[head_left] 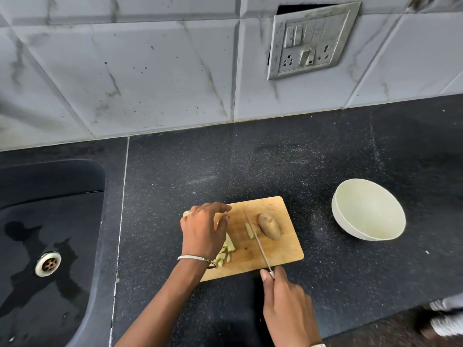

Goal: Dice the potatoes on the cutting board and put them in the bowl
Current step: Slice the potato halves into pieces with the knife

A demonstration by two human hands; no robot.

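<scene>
A: Right hand (285, 301) is wrapping its fingers round the knife (256, 240) handle, blade lying across the cutting board (280, 249).
B: Left hand (204, 229) is arching over cut potato pieces (229, 246); whether it is holding any, I cannot tell.
A: Whole potato (269, 226) is sitting right of the blade, white bowl (368, 214) standing apart.

Black counter (225, 159) carries wooden board (280, 249) and white bowl (370, 216). Board lies under fingers (221, 207) of left hand (201, 231). Bowl well right of fingers, off board.
</scene>
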